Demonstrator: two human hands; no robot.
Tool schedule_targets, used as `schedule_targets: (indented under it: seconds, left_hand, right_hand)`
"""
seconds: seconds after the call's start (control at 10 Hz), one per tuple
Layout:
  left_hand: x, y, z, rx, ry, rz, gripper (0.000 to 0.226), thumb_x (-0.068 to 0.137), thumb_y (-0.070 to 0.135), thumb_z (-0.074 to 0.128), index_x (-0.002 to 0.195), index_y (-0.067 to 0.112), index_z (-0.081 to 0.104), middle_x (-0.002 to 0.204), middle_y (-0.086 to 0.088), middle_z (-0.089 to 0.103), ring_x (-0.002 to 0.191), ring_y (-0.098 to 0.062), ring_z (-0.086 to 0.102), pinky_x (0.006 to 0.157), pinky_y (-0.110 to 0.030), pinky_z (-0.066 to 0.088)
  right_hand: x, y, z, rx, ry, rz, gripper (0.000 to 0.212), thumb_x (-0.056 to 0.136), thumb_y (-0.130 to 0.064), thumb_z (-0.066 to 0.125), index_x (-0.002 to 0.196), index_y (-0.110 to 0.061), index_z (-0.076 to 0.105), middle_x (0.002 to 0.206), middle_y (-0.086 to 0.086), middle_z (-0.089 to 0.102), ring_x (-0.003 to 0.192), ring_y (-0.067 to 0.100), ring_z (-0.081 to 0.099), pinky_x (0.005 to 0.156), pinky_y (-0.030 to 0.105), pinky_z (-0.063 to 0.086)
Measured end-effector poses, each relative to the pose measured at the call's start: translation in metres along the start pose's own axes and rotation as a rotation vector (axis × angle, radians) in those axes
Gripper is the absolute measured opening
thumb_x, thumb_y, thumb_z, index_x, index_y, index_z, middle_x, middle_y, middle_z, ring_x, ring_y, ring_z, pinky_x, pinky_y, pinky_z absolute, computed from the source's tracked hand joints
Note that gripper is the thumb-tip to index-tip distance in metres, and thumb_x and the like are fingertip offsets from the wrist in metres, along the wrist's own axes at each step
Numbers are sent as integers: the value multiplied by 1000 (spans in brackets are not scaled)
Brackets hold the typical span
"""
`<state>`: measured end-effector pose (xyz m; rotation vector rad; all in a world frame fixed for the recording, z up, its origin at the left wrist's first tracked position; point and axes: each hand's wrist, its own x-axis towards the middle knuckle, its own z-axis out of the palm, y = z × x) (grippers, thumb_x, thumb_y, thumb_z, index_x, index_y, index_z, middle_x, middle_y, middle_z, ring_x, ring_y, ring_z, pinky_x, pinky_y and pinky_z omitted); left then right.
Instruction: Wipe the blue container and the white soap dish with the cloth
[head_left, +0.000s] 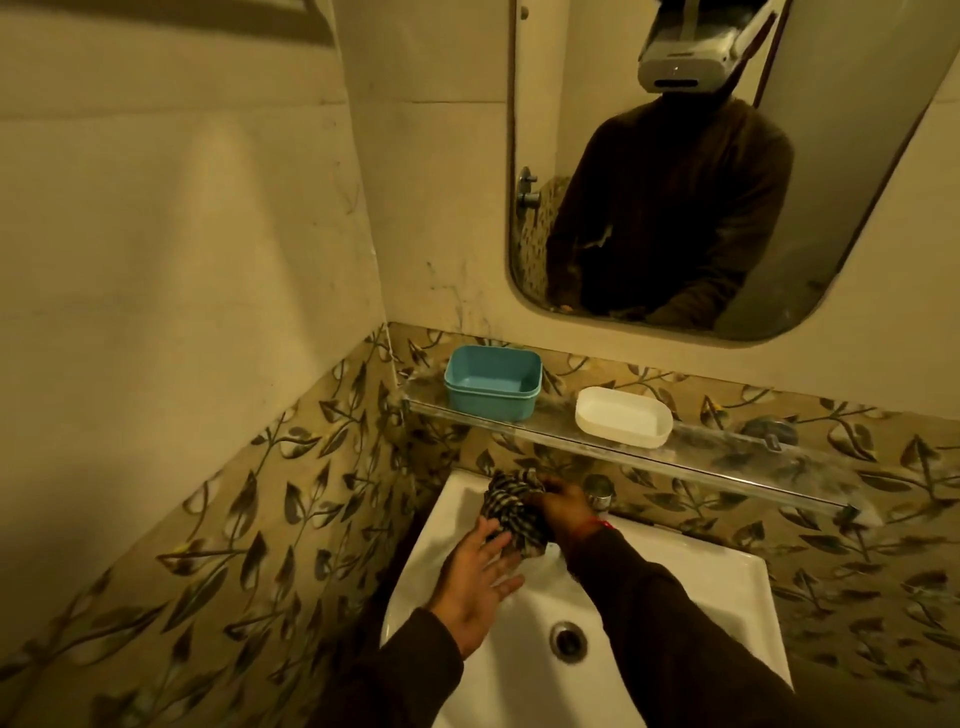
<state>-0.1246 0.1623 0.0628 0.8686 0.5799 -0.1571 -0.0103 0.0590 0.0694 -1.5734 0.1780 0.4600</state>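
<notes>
A blue container (492, 382) stands open and upright on the left part of a clear glass shelf (727, 451). To its right on the same shelf sits the white soap dish (623, 423). Below the shelf, over the back of the sink, my right hand (563, 512) grips a bunched checked cloth (511, 512). My left hand (480, 584) hovers just below the cloth with fingers spread, its fingertips touching or nearly touching the fabric. Both hands are well below the shelf and apart from the container and dish.
A white sink (727, 587) with a metal drain (568, 640) lies under my hands, and a tap (598, 492) stands at its back. A mirror (857, 208) hangs above the shelf. Leaf-patterned tiles (260, 519) line the corner walls close on the left.
</notes>
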Motion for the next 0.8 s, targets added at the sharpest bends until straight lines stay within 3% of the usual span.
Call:
schedule_targets:
  seconds: [0.1,0.2,0.3,0.4,0.5,0.6,0.7,0.8]
  left_hand:
    - [16,15,0,-116,22,71,49,107,38,37,148,12,43,146,-14,50,122,-30,56,103,-43,42]
    - [32,34,-2,-212,52,96,52,107,38,35,151,9,38,151,-17,45,136,-34,46,117,-47,33]
    - [46,45,-9,-266,145,106,54,108,40,33,152,10,35,156,-18,39,145,-35,35,121,-49,26]
    - [54,49,-15,-286,203,118,55,108,42,30,151,9,35,156,-17,39,145,-35,35,121,-49,27]
    - [59,42,-19,-284,188,122,57,107,44,31,151,8,35,156,-18,39,145,-36,36,121,-50,27]
    - [58,36,-19,-279,176,125,60,106,48,32,151,9,36,154,-18,41,143,-36,38,118,-48,32]
    - [65,28,-16,-269,158,140,60,106,49,31,151,10,37,154,-17,42,142,-35,39,111,-46,36]
    - [64,21,-18,-186,148,194,59,106,50,29,149,12,41,153,-15,45,140,-33,43,116,-46,34]
  right_hand:
    - [23,-10,20,84,-7,7,32,88,13,52,118,5,59,100,21,65,82,29,63,76,40,53]
    - [34,-14,25,148,-113,71,29,92,5,50,119,-1,59,95,14,66,84,26,62,77,44,53]
    - [45,0,11,-77,-85,158,39,94,-8,56,132,-2,49,113,12,57,96,27,54,92,45,48]
    - [63,28,1,-124,-38,164,52,89,-5,60,137,1,40,133,17,48,106,28,49,97,43,45]
    - [72,47,1,-69,-14,170,40,86,-1,63,124,0,51,119,20,58,98,32,59,85,45,53]
    - [51,40,4,4,-4,181,14,91,7,54,86,-6,58,79,11,57,69,21,54,53,28,50]
    - [49,40,3,71,-28,204,23,95,5,47,78,-8,56,74,10,54,60,19,55,38,16,46]
    - [44,43,7,137,-81,193,26,95,6,42,75,2,58,69,18,57,52,23,59,40,20,49]
